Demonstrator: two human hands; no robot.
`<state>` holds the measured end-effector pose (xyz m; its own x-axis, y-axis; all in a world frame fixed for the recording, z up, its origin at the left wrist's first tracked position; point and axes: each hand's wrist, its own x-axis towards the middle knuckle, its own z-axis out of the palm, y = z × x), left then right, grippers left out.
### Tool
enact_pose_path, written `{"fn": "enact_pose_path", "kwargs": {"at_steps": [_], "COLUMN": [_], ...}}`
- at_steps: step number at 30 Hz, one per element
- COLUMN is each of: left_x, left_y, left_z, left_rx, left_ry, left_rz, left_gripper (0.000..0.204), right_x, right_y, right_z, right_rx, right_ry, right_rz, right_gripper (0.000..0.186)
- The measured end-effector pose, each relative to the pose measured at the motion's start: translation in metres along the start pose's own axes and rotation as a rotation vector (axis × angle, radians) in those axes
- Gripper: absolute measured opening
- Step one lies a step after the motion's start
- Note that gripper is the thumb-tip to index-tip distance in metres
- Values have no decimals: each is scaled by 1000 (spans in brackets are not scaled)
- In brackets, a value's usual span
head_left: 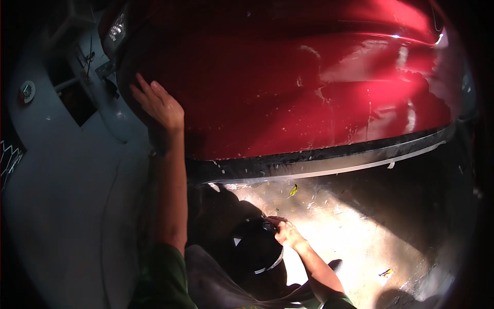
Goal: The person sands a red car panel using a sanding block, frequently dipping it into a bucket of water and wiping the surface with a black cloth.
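Observation:
A red car's painted bumper (pixel 247 108), wet with drops and streaks, fills the upper part of the view. My left hand (pixel 159 103) lies against its left corner, fingers stretched out and nothing held. Low in the middle, a dark round bucket (pixel 257 247) stands between my legs, mostly in shadow. At its far right rim is my right hand (pixel 287 232), its fingers bent over the edge. What is inside the bucket is too dark to make out.
A black and grey lower trim (pixel 329 162) runs under the red panel. Yellow-green leaves, one a small leaf (pixel 293 191), lie on the sunlit wet floor (pixel 355 242). To the left are a round white object (pixel 27 91) and a dark square opening (pixel 77 102).

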<state>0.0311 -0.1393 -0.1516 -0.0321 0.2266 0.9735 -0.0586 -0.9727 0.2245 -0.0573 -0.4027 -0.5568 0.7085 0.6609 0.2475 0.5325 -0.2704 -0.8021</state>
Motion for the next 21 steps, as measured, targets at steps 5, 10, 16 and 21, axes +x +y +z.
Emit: {"fn": "enact_pose_path", "kwargs": {"at_steps": [5,10,16,21], "left_x": [-109,-137,-27,133], "left_y": [142,213,54,-146], "left_z": [26,31,8,-11], "left_rx": [10,-207,33,71], "left_ry": [-259,-597,-326,-102], "left_rz": [322,953,763,413], "left_gripper": [73,76,76,58], "right_x": [-8,13,-8,-37], "right_y": [-9,-38,32,37], "right_z": [-36,-35,-73,-122], "right_rx": [84,365,1149,1112], "right_ry": [38,38,529,1268], "right_rz": [96,222,543,237], "right_gripper": [46,41,38,63]}}
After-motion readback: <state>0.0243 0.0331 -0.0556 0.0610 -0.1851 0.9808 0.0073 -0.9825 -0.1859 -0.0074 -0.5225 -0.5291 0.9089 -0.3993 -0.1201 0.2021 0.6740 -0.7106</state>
